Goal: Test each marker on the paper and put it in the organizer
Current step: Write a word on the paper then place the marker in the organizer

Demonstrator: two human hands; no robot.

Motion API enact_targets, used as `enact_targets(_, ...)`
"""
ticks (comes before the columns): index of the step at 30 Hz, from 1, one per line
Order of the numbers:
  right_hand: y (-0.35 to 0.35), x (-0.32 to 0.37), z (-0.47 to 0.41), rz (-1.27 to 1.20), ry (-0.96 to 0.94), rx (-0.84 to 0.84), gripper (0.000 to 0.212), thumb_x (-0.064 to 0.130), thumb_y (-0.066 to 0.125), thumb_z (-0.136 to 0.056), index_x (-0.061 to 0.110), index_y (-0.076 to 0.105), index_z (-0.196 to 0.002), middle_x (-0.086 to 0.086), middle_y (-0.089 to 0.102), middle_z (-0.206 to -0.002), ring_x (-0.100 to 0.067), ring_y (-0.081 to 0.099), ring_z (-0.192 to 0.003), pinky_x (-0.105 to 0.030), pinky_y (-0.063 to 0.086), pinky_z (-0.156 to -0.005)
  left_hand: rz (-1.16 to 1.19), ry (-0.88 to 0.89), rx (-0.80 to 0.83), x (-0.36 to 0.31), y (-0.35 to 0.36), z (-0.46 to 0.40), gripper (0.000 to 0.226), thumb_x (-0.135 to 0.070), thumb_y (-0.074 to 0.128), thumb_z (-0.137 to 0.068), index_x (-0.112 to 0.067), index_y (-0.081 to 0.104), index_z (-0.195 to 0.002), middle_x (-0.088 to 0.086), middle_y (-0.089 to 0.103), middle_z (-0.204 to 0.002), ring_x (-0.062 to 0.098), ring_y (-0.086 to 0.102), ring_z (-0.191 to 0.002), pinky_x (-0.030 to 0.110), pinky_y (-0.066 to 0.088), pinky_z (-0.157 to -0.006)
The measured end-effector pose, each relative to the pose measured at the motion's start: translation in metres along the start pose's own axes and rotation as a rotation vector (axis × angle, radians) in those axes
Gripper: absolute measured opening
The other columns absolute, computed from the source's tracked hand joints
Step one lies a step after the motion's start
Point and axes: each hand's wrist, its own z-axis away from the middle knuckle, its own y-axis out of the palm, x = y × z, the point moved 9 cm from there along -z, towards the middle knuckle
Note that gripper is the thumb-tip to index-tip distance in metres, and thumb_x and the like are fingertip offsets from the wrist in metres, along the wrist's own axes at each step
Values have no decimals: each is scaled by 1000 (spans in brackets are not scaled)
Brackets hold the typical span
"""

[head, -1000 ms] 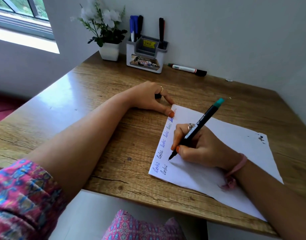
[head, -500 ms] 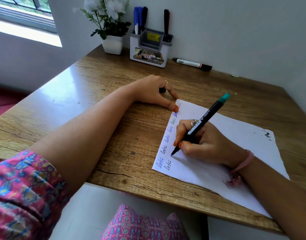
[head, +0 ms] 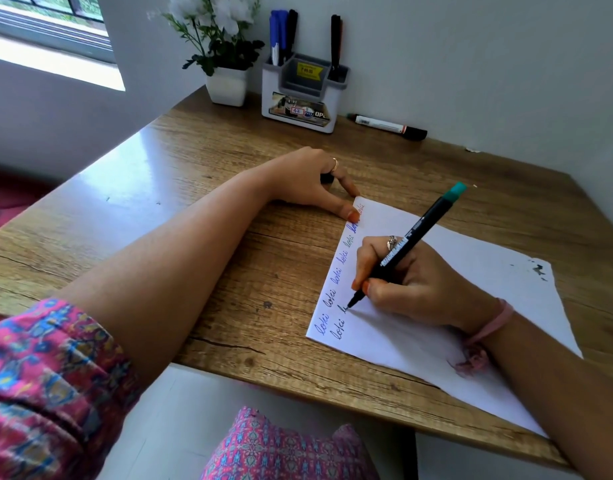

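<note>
My right hand (head: 412, 282) grips a black marker with a teal end (head: 416, 233), its tip touching the white paper (head: 471, 271) beside a second row of handwritten words. My left hand (head: 308, 181) rests at the paper's top left corner, thumb pressing the edge, fingers curled round a small black cap (head: 326, 177). The white and grey organizer (head: 300, 98) stands at the back against the wall with blue and black markers upright in it. A white marker with a black cap (head: 388, 126) lies on the table just right of the organizer.
A white pot of white flowers (head: 225, 64) stands left of the organizer. The wooden table (head: 194, 174) meets the wall at the back and right. A window is at the upper left. My patterned clothing shows below the table's front edge.
The marker tip has moved a little along the second row and a new stroke has appeared. The left hand has stayed at the paper's corner. The camera has shifted slightly.
</note>
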Motion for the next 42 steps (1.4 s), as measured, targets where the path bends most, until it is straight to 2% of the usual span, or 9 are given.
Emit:
enact_targets(5,1,2,0,-1,-15,-3,5,5,57,-72,5,60,-76,12,57,-55,1,47,-50,-10,36,-53,-8,-2,5,0,1,0,47,-58,70,-68,-37,66,-110,-14,44,-58,4,42,-54,22,30,-55)
enact_targets(11,-2,1,-2,8,-21,-40,12,-2,52,-74,7,60,-76,14,56,-54,1,46,-48,-10,35,-51,-1,-6,4,0,0,0,48,-57,70,-68,-35,66,-110,-16,45,-60,3,43,-57,22,31,-57)
enact_targets(13,-2,0,-2,3,-17,-36,5,3,56,-73,5,60,-75,12,56,-54,0,46,-49,-11,35,-51,-1,-9,5,0,0,0,49,-57,70,-68,-35,66,-111,-16,45,-58,3,43,-56,22,31,-57)
enact_targets(16,-2,1,-1,10,-24,-32,10,14,57,-69,5,59,-73,11,55,-54,1,46,-49,-10,35,-51,-7,-13,3,0,0,0,48,-58,70,-68,-36,66,-111,-16,45,-58,2,43,-55,21,30,-55)
enact_targets(18,-3,0,-2,3,-23,-41,5,4,57,-72,7,59,-74,13,54,-52,1,45,-47,-9,35,-50,-8,-14,9,0,0,0,48,-57,70,-68,-36,65,-111,-16,45,-59,3,43,-55,21,30,-55)
enact_targets(22,-3,0,-2,13,-19,-46,12,-3,52,-73,7,59,-74,13,54,-50,1,46,-46,-9,35,-49,0,-17,8,1,0,-1,48,-58,70,-67,-37,65,-110,-17,46,-58,2,44,-55,21,30,-56)
enact_targets(28,-6,0,-3,26,-38,-73,5,18,58,-68,15,61,-72,6,54,-56,-1,45,-51,-14,37,-51,-9,-27,20,0,1,0,50,-57,69,-68,-35,65,-113,-18,45,-62,4,44,-58,22,30,-56)
enact_targets(36,-9,-1,-4,16,-61,-101,10,21,57,-68,14,60,-74,7,57,-58,0,48,-52,-16,40,-53,8,-7,10,-2,0,1,52,-62,68,-63,-37,65,-109,-15,45,-58,4,43,-56,23,32,-57)
enact_targets(42,-9,-4,-4,17,-40,-97,7,17,60,-68,11,60,-73,6,55,-56,-1,47,-51,-16,39,-51,6,-20,22,-2,2,1,51,-57,69,-70,-35,62,-116,-19,42,-65,3,42,-60,20,29,-57)
